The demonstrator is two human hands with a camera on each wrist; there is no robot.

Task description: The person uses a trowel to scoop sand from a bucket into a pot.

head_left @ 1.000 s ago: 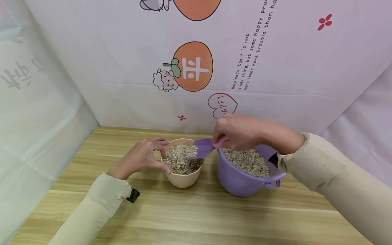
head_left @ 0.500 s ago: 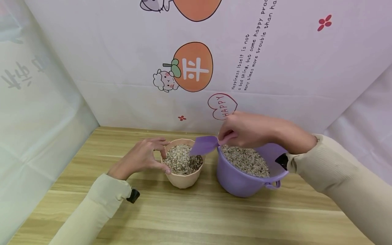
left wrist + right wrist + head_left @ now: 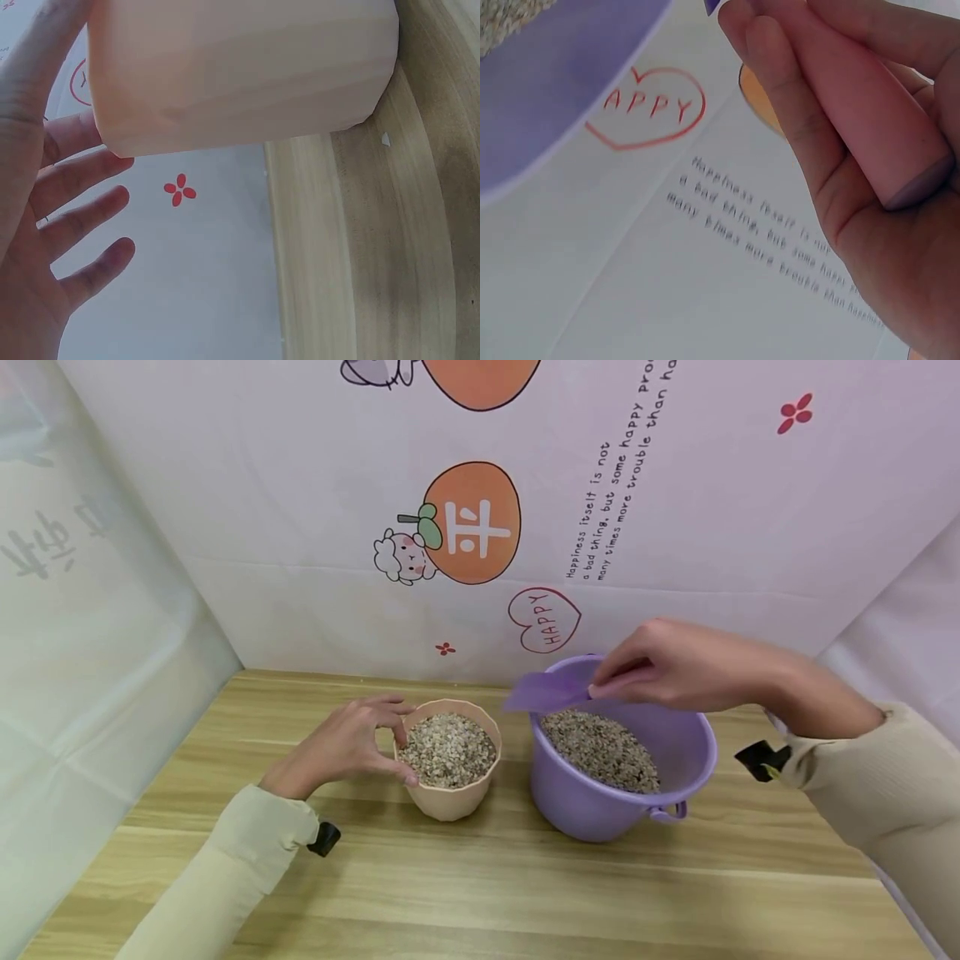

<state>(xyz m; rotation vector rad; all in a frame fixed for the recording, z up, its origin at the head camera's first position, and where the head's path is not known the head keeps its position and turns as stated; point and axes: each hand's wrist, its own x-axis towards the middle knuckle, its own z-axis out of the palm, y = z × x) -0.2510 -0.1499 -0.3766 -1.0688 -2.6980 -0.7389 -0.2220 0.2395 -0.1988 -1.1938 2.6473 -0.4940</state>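
A peach plastic flower pot [image 3: 450, 804] stands on the table, filled almost to the rim with fine grit [image 3: 450, 750]. My left hand [image 3: 348, 745] steadies the pot from its left side, thumb and index finger at the rim. In the left wrist view its other fingers spread beside the pot wall [image 3: 247, 82]. My right hand [image 3: 690, 667] grips a small shovel by its pink handle [image 3: 870, 112]. The purple blade [image 3: 546, 692] is raised over the left rim of a purple bucket [image 3: 581, 810], and no grit shows on it. More grit [image 3: 600, 750] lies inside the bucket.
The wood-grain table [image 3: 465, 902] carries the pot and bucket side by side. A white printed cloth [image 3: 315, 527] rises right behind them, and another white cloth [image 3: 90, 652] closes off the left side. A handle fitting [image 3: 669, 812] juts from the bucket's front right.
The shovel blade has lifted out of the pot and moved right to the bucket's rim with my right hand. Grit slid from it into the pot. The left hand stays put.
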